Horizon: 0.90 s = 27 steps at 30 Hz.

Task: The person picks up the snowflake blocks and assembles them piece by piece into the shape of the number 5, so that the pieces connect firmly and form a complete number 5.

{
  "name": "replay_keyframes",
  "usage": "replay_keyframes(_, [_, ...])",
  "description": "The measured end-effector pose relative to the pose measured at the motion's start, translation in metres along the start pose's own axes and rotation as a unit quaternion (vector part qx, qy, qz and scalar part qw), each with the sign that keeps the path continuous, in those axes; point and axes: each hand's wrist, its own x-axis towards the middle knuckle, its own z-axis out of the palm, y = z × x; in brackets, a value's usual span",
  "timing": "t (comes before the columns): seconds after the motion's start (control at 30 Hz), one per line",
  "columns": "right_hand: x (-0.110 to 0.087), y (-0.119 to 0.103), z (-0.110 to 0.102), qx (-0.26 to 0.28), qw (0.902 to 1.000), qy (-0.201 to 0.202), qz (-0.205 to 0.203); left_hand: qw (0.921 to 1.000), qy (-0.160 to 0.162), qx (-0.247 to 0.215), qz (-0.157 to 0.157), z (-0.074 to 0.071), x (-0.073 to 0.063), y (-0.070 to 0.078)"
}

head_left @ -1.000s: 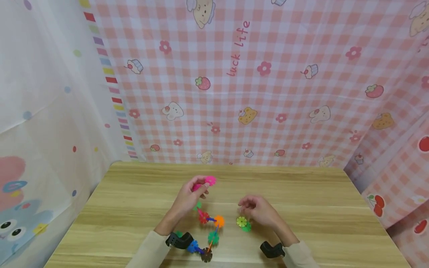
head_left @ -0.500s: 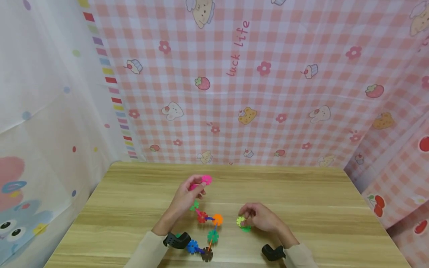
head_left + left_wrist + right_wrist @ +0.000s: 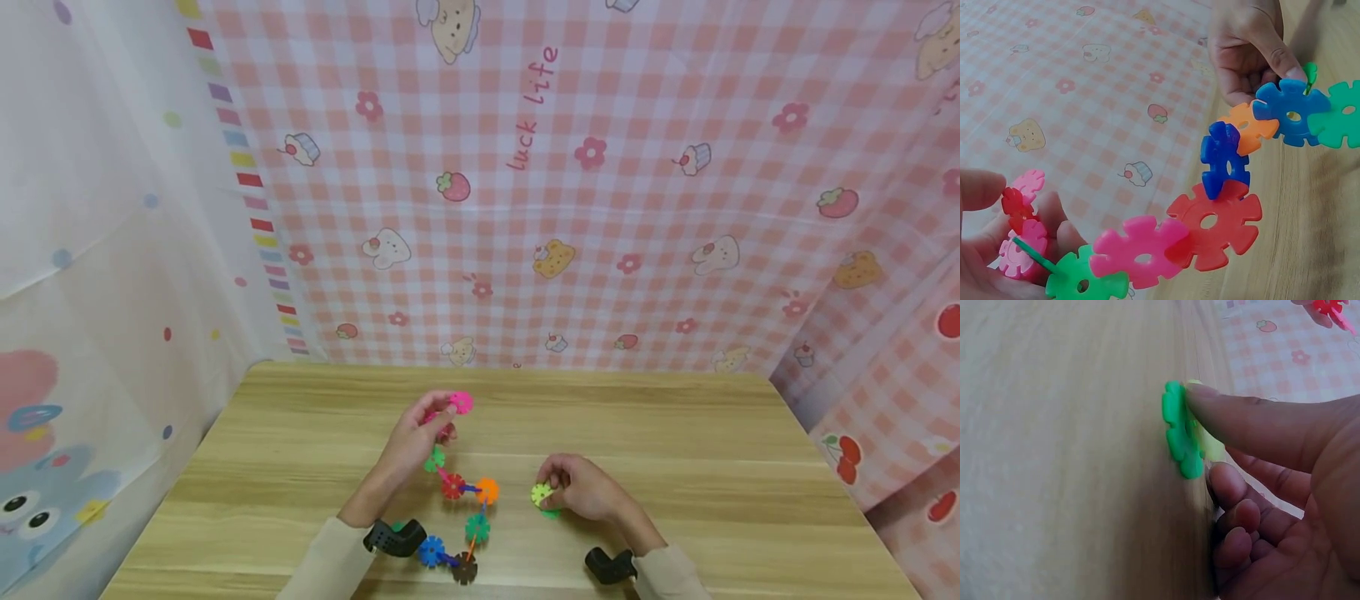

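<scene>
My left hand point(image 3: 408, 435) pinches the pink end of a chain of interlocking plastic snowflake discs, with a bright pink disc point(image 3: 462, 402) showing past the fingertips. In the left wrist view, a red disc point(image 3: 1019, 209) sits between pink ones at those fingers. From there the chain runs through a green disc point(image 3: 1087, 275), a red disc point(image 3: 1209, 226) and an orange disc point(image 3: 487, 491) to a brown disc point(image 3: 464, 568). Right of the chain, my right hand point(image 3: 588, 490) pinches a yellow-green disc point(image 3: 540, 494) joined to a green disc point(image 3: 1179, 434), low over the table.
The wooden table point(image 3: 675, 425) reaches back to a pink checked cloth point(image 3: 645, 217). A blue disc point(image 3: 431, 551) of the chain lies near my left wrist, which partly covers that end. Each wrist wears a black camera mount point(image 3: 611, 565).
My right hand has come down onto the yellow-green and green discs and now pinches them. My left hand has shifted slightly left with the chain's pink end.
</scene>
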Motion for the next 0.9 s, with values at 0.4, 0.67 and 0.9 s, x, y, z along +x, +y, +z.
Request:
replay_keyframes(0.4, [-0.001, 0.001, 0.002, 0.023, 0.9989, 0.040, 0.001, 0.9996, 0.013, -0.026, 0.000, 0.003, 0.001, 0.002])
replay_keyframes(0.67, [0.007, -0.016, 0.001, 0.109, 0.9912, 0.074, 0.012, 0.9990, 0.035, -0.028, -0.001, 0.003, 0.001, 0.003])
replay_keyframes(0.9, [0.020, -0.052, 0.000, 0.198, 0.9772, 0.076, -0.001, 0.9987, 0.043, -0.029, 0.004, 0.005, 0.002, 0.003])
